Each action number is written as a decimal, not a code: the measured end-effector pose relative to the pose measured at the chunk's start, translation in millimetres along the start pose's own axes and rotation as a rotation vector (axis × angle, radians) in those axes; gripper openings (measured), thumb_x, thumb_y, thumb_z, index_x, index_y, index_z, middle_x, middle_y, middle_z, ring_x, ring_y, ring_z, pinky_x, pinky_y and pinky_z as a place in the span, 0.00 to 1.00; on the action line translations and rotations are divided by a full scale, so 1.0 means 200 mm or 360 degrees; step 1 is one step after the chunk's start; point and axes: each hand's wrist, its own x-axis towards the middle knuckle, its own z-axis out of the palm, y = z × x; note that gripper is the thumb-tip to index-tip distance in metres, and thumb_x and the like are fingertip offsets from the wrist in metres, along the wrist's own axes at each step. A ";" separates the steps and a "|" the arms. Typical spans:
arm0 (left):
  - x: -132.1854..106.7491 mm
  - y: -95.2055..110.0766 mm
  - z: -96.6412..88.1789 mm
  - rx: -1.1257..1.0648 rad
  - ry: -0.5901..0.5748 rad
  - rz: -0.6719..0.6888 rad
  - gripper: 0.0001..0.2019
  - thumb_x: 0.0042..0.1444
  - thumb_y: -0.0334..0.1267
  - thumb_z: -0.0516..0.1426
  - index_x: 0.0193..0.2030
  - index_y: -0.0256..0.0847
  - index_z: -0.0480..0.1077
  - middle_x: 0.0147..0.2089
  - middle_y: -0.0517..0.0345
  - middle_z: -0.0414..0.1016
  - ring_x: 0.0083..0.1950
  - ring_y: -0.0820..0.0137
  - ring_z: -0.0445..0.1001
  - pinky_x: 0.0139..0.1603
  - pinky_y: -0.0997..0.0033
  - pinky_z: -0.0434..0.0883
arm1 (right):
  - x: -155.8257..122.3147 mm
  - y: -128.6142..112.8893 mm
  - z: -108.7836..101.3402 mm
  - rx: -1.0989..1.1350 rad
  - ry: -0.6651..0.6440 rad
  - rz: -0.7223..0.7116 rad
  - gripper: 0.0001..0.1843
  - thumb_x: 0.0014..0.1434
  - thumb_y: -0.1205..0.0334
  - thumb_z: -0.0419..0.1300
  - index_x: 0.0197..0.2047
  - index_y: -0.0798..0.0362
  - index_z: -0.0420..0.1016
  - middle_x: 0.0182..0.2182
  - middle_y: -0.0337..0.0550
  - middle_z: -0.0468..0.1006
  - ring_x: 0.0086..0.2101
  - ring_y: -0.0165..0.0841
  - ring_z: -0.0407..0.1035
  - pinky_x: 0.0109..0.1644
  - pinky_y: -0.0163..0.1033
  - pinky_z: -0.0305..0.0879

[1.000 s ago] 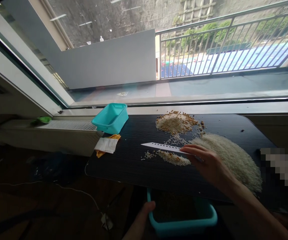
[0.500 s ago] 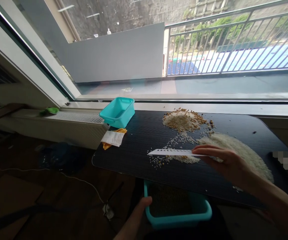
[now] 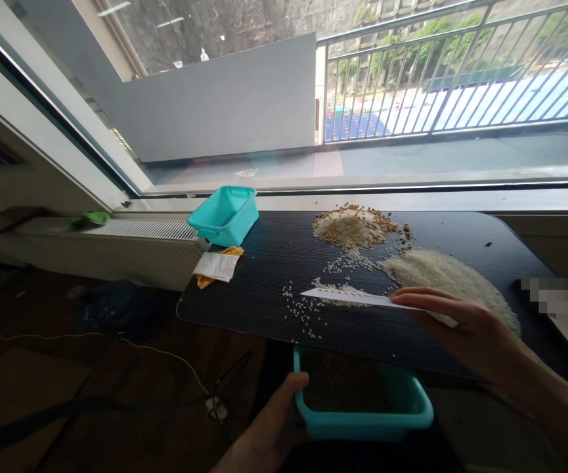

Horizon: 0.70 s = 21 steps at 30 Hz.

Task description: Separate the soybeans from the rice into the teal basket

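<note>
My left hand (image 3: 278,410) is closed on the left rim of a teal plastic basin (image 3: 362,424) below the table's front edge, its thumb over the rim. Dark brownish grains (image 3: 340,384) lie inside that basin. My right hand (image 3: 465,322) pinches one end of a thin white card (image 3: 347,297), held nearly edge-on just over the table. Behind the card sits a small patch of rice (image 3: 340,287), and loose grains are scattered near its left tip. A large heap of white rice (image 3: 456,279) spreads beyond my right hand. Farther back is a pile of rice mixed with yellow-brown kernels (image 3: 355,226).
On the dark table (image 3: 264,276), a second teal basin (image 3: 224,220) stands at the far left corner. A folded white and orange cloth (image 3: 218,266) lies by it. A dark-edged object (image 3: 559,315) is at the right. A power strip (image 3: 216,408) with cables rests on the floor.
The card has tilted, its left tip now higher and its right end lower. Fewer yellow kernels show beside it. The held basin sits slightly farther right in view, with my left hand still on it.
</note>
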 end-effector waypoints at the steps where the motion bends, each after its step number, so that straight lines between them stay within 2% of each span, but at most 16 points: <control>1: 0.00 0.00 0.00 0.0006 -0.0008 0.0008 0.29 0.56 0.54 0.55 0.58 0.37 0.68 0.53 0.48 0.78 0.59 0.54 0.71 0.59 0.56 0.66 | -0.01 0.00 -0.01 -0.0017 0.0035 0.0011 0.11 0.59 0.53 0.58 0.39 0.42 0.82 0.40 0.38 0.83 0.40 0.35 0.77 0.42 0.35 0.73; 6: 0.02 0.00 0.01 0.0023 0.0026 0.0015 0.28 0.57 0.53 0.54 0.58 0.36 0.67 0.53 0.46 0.78 0.58 0.54 0.71 0.56 0.56 0.68 | -0.05 0.01 -0.05 -0.0124 0.0183 0.0084 0.12 0.59 0.53 0.57 0.39 0.45 0.81 0.38 0.40 0.83 0.36 0.36 0.78 0.36 0.36 0.74; 13: 0.01 0.01 0.02 0.0041 0.0053 -0.0008 0.29 0.57 0.53 0.54 0.58 0.34 0.67 0.53 0.44 0.78 0.58 0.52 0.72 0.54 0.55 0.69 | -0.09 -0.03 -0.05 -0.0155 0.0142 0.0063 0.11 0.59 0.53 0.58 0.38 0.41 0.82 0.37 0.36 0.83 0.37 0.35 0.78 0.39 0.35 0.74; 16: 0.01 0.02 0.03 0.0041 0.0053 -0.0018 0.28 0.57 0.53 0.54 0.57 0.34 0.68 0.52 0.45 0.79 0.58 0.53 0.72 0.55 0.56 0.69 | -0.09 -0.05 -0.05 -0.0161 0.0188 0.0064 0.11 0.59 0.53 0.57 0.38 0.42 0.81 0.36 0.36 0.83 0.35 0.34 0.78 0.38 0.34 0.74; 21: 0.02 0.02 -0.01 0.0009 0.0074 0.0021 0.29 0.55 0.54 0.55 0.58 0.35 0.68 0.54 0.46 0.78 0.60 0.53 0.71 0.56 0.56 0.69 | -0.09 -0.10 -0.03 -0.0119 0.0237 0.0036 0.09 0.58 0.56 0.58 0.37 0.43 0.81 0.35 0.36 0.83 0.32 0.33 0.78 0.35 0.31 0.74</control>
